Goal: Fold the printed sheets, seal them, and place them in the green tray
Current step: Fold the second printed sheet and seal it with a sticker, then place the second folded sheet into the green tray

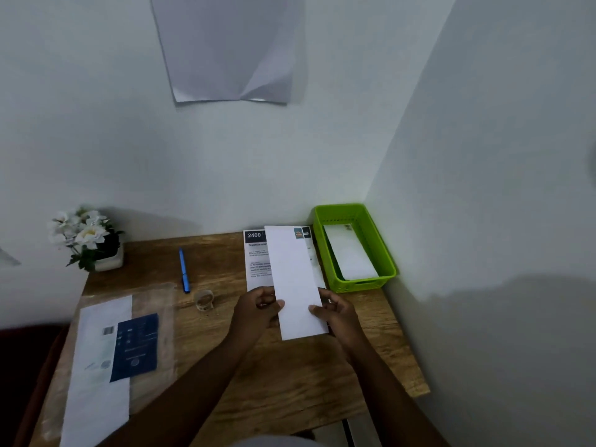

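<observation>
At nine o'clock on my wooden table (pixel 290 375), a little pot of white flowers (pixel 84 237) sits by the wall. Near my side of it lies a long white paper (pixel 96 375) with a dark blue card (pixel 135 346) on top, both on a clear plastic sheet (pixel 154 304). Toward the middle, a blue pen (pixel 184 270) lies flat, and a small roll of clear tape (pixel 204 299) sits just beside its near end.

Next comes my left hand (pixel 258 312). Its fingers curl round the left edge of a folded sheet (pixel 295 282), thumb on top. My right hand (pixel 335 312) pinches the right edge the same way. I hold the folded sheet up with its plain white side facing me. Under it, at twelve o'clock, printed sheets (pixel 256 253) lie flat on the table, one showing "2400".

At two o'clock, in the corner, sits the green tray (pixel 383 250). One white folded sheet (pixel 351 253) lies inside it.
</observation>
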